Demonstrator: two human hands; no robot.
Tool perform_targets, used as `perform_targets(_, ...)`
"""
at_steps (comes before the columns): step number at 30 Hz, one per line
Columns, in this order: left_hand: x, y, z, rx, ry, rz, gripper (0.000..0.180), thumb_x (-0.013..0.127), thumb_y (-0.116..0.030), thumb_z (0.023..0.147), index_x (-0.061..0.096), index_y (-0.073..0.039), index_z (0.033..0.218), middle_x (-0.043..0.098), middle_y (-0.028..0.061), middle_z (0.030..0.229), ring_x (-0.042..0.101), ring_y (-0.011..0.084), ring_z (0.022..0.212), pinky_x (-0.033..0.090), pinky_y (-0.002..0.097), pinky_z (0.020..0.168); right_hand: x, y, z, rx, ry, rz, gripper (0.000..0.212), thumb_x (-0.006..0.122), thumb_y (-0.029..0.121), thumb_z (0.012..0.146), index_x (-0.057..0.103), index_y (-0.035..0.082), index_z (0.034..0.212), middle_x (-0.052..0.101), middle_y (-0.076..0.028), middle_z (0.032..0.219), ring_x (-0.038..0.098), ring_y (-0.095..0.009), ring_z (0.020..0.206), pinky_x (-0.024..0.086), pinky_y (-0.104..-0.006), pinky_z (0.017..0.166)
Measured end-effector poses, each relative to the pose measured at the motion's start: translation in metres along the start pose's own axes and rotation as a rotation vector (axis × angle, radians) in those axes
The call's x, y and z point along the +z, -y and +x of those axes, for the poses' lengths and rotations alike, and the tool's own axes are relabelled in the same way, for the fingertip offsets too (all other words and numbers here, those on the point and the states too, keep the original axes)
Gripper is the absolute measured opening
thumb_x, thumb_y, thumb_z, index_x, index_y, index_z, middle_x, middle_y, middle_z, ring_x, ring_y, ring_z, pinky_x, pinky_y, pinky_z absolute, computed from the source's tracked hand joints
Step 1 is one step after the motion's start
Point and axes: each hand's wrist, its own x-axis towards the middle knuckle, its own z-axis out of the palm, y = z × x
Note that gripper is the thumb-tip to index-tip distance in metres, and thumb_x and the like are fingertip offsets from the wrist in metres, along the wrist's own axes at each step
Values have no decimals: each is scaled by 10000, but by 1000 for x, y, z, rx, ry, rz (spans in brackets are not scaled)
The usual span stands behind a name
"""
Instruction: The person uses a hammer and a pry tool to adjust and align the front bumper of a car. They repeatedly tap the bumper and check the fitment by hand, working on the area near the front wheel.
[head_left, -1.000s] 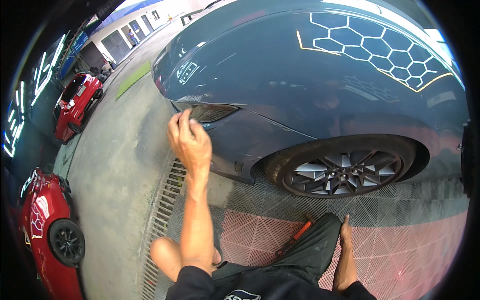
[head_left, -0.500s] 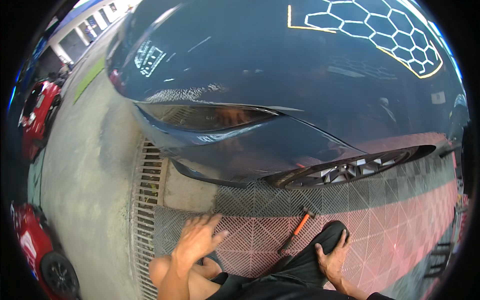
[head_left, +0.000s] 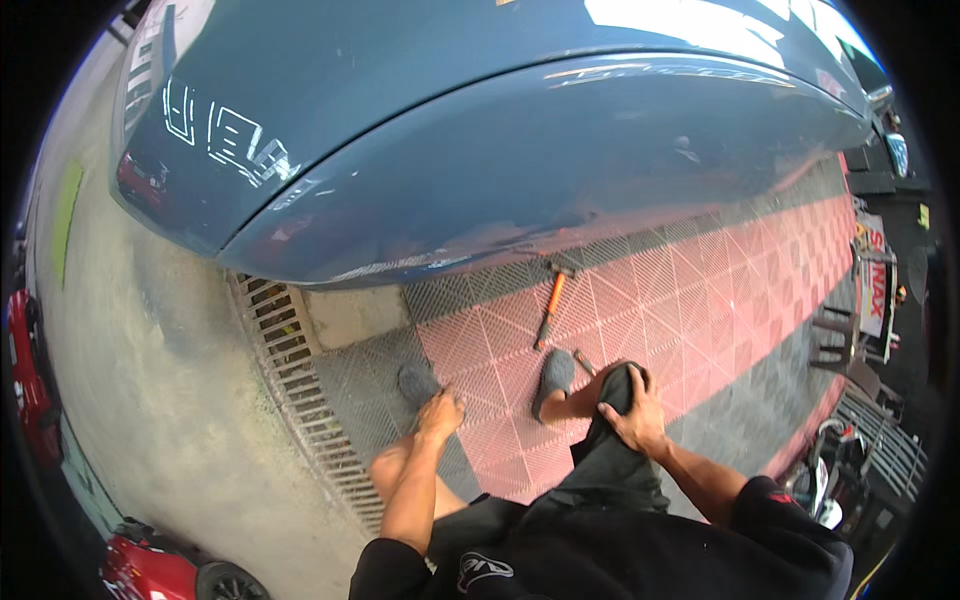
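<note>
My left hand (head_left: pixel 440 414) hangs over my left lower leg, just behind a grey shoe (head_left: pixel 418 384). Its fingers are loosely bent, and I see nothing held in them. My right hand (head_left: pixel 637 420) rests on my bent right knee (head_left: pixel 621 383), thumb apart from the fingers and draped over the dark trouser leg. Ahead of my feet, a hammer (head_left: pixel 553 306) with an orange and black handle lies on the floor tiles, its head toward the car. A smaller tool (head_left: pixel 584 361) lies beside my right shoe (head_left: pixel 556 371), partly hidden by my leg.
A glossy blue-grey car (head_left: pixel 480 170) curves across the space ahead. Red and grey slotted tiles (head_left: pixel 680 290) cover the floor, with a drain grate (head_left: pixel 290 345) along their left. Parked red cars (head_left: pixel 155 560) stand at left; a dark chair (head_left: pixel 838 340) and a metal rack (head_left: pixel 880 445) stand at right.
My view has shifted, showing more of the car's side and my feet. My left hand, raised with fingers spread before, is now lowered beside my left leg. The right hand stays on the knee.
</note>
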Motion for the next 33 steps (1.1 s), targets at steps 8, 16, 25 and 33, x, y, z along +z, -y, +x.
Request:
perform_targets(8,-12,-79,-184,124,137,-231,584,595,-383,997,545,0,1434,604,302,1370,560,440,1312,436,485,1112,3,24,-89,59,209,-108,939,703,566,862,342,76,1577,416,-253,1553,382,-466,1439,346,-524,1195)
perform_targets(16,-149,-42,-261,158,52,-337,527,628,-389,984,602,-44,1381,726,247,1156,699,400,1097,530,459,973,-35,130,-231,210,161,459,714,618,515,959,549,-7,1441,581,-292,1416,524,-435,1360,400,-469,1157)
perform_targets(25,-232,244,-317,-139,-131,-25,442,663,-304,962,674,51,1226,741,236,1119,705,349,1091,526,427,969,28,129,-324,447,-186,931,697,558,498,1005,562,-67,1413,619,-310,1365,570,-400,1338,415,-435,1141)
perform_targets(33,-244,367,-392,-12,22,-1,450,650,-305,971,667,40,1259,741,194,1114,702,281,1021,531,380,911,154,186,-379,699,-294,1341,682,477,462,1054,483,-71,1480,512,-282,1505,463,-365,1436,351,-426,1180)
